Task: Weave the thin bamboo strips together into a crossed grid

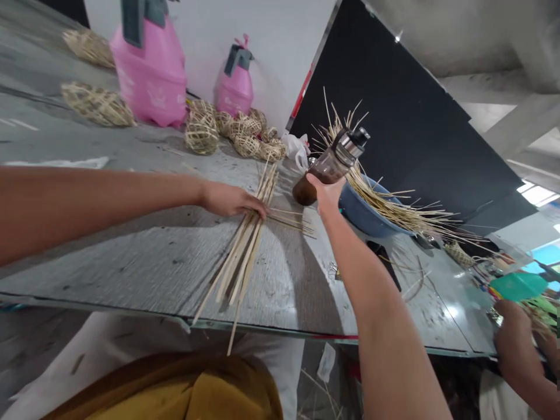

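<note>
My left hand (234, 200) is closed on a crossed bundle of flat bamboo strips (245, 256), pressing where they cross on the table. Long strips run from the wall side to the table's front edge, one poking past it; thinner ones stick out to the right. My right hand (327, 189) is wrapped round a clear bottle (331, 166) holding dark brown liquid, with a black and silver lid. The bottle is tilted, its lid towards the upper right, its base near the tabletop; I cannot tell if it touches.
Pink spray bottles (149, 76) and woven bamboo balls (247, 131) line the wall. A blue basin (371, 213) with loose strips stands right of the bottle. A phone (385, 262) and binder clip (336, 270) lie by my right forearm. Another person's hand (514, 326) is at far right.
</note>
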Tool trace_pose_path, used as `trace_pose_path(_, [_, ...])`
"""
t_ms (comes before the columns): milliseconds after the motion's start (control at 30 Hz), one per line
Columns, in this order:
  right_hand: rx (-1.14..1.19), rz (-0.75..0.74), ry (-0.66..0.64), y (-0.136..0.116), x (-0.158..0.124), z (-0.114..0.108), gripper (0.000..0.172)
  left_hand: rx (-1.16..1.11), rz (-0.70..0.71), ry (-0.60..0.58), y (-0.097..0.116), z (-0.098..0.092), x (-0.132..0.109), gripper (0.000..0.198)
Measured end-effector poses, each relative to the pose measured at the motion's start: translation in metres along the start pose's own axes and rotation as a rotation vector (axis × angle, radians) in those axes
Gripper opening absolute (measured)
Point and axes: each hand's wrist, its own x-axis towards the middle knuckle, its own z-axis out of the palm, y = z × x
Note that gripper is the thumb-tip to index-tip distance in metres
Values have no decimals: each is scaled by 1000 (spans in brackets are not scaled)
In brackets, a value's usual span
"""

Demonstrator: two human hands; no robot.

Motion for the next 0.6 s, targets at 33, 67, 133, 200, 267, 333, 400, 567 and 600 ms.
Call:
trace_pose_path(33, [-25, 35, -8, 2, -3, 7, 80, -5, -13, 10, 1, 1, 1, 50])
trace_pose_path(67, [-56, 66, -4, 4, -7, 13, 79, -7, -25, 18, 2, 2, 1, 51])
trace_pose_path(133, [-102, 97, -14, 7, -11, 22, 78, -8, -44, 39, 6, 5, 3, 46])
trace_pose_path(200, [-104, 90, -30, 9, -13, 27, 79, -10, -67, 77, 10, 8, 5, 37])
trace_pose_path(267, [-69, 70, -50, 10, -11, 27, 80, -18, -107, 131, 13, 13, 5, 34])
trace_pose_path(333, [-37, 53, -57, 13, -8, 24, 81, -31, -123, 174, 13, 19, 3, 36])
trace_pose_path(400, [-32, 46, -23, 16, -2, 21, 83, -36, -97, 197, 12, 26, 1, 37])
trace_pose_path(567, [-57, 67, 90, 27, 7, 18, 86, -38, 3, 236, 9, 35, -3, 33])
trace_pose_path(600, [-63, 73, 87, 29, 8, 17, 87, -39, 23, 242, 9, 35, -3, 31])
